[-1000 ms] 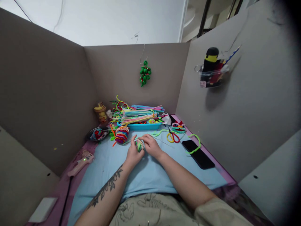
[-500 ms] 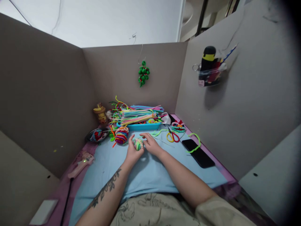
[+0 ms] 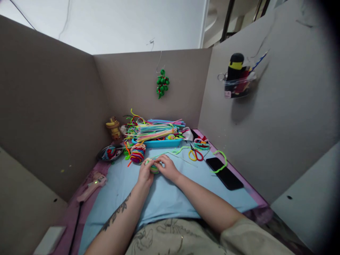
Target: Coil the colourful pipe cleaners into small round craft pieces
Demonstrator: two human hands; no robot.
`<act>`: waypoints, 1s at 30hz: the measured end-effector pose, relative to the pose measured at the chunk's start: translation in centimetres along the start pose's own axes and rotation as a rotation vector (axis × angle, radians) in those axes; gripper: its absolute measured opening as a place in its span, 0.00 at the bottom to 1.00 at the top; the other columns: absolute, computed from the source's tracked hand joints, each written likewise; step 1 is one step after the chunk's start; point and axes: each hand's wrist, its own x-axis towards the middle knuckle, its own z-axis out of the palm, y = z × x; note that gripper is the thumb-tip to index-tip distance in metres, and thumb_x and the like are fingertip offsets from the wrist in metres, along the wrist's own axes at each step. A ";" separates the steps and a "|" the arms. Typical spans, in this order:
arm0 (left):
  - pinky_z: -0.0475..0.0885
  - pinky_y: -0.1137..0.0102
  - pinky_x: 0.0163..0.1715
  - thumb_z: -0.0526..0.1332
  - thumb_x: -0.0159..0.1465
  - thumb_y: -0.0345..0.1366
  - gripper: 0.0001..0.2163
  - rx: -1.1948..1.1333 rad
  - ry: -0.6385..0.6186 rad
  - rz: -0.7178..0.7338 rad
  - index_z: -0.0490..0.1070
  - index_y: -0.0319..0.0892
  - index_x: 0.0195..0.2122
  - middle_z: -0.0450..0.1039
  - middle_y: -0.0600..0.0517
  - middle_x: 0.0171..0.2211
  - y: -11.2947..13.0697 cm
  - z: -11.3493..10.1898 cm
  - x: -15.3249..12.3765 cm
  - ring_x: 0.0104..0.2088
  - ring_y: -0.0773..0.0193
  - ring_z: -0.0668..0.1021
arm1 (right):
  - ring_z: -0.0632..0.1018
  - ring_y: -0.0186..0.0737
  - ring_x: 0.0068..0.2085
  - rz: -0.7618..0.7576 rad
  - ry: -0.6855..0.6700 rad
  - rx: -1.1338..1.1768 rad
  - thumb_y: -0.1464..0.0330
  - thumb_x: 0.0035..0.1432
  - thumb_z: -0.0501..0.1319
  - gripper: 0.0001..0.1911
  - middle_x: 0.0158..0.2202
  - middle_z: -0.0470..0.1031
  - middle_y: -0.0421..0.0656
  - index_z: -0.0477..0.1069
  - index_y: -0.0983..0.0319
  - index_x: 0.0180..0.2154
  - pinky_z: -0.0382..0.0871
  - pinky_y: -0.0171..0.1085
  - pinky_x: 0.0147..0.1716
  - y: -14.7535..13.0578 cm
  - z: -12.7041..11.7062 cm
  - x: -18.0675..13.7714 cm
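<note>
My left hand [image 3: 145, 173] is wrapped round the side of a small round pipe-cleaner piece [image 3: 154, 170] in green and cream, held above the blue cloth [image 3: 170, 198]. At the top edge of the piece, the thumb and fingers of my right hand [image 3: 168, 167] are pinched together. A light green pipe cleaner [image 3: 175, 152] trails from near my right hand towards the scissors; whether it joins the piece is hidden by my fingers. Just left of my hands stands a striped, many-coloured pipe-cleaner piece [image 3: 137, 153].
Behind my hands a blue tray [image 3: 162, 143] carries bundled pipe cleaners [image 3: 156, 131]. Scissors [image 3: 195, 154] and a phone [image 3: 224, 173] lie on the right. A dark bowl [image 3: 102, 154] and a pink glue gun [image 3: 92, 186] are on the left. Grey panels [image 3: 127, 85] enclose the table.
Both hands have shifted slightly left, and the piece has turned in my left hand. My right fingers have moved in from its right side to pinch at its top edge.
</note>
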 end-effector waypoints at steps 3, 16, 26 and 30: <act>0.68 0.75 0.27 0.68 0.43 0.30 0.11 -0.054 -0.022 -0.012 0.67 0.38 0.26 0.72 0.55 0.24 0.1 0.3 -0.2 0.25 0.69 0.74 | 0.71 0.38 0.39 0.021 0.007 0.004 0.72 0.55 0.58 0.05 0.34 0.72 0.42 0.72 0.60 0.34 0.64 0.39 0.42 0.2 0.0 0.0; 0.71 0.71 0.29 0.66 0.41 0.24 0.16 0.004 0.037 -0.066 0.67 0.40 0.32 0.73 0.54 0.28 -0.2 0.1 -0.7 0.28 0.65 0.76 | 0.70 0.37 0.39 0.073 -0.045 0.004 0.77 0.52 0.56 0.09 0.34 0.69 0.41 0.71 0.60 0.34 0.65 0.36 0.38 1.9 -0.6 0.3; 0.74 0.68 0.29 0.67 0.43 0.22 0.21 0.097 0.138 -0.116 0.64 0.43 0.37 0.72 0.54 0.28 -0.7 -0.1 -0.9 0.26 0.65 0.76 | 0.71 0.38 0.37 0.046 -0.006 -0.037 0.74 0.52 0.59 0.06 0.32 0.70 0.41 0.73 0.60 0.31 0.65 0.38 0.39 2.3 -0.8 0.3; 0.74 0.67 0.30 0.66 0.44 0.22 0.20 0.105 0.129 -0.119 0.64 0.42 0.36 0.71 0.54 0.27 -0.8 0.0 -0.9 0.26 0.65 0.76 | 0.72 0.38 0.36 0.050 -0.006 -0.048 0.73 0.53 0.59 0.07 0.31 0.73 0.41 0.74 0.60 0.34 0.64 0.37 0.39 2.1 -0.8 0.4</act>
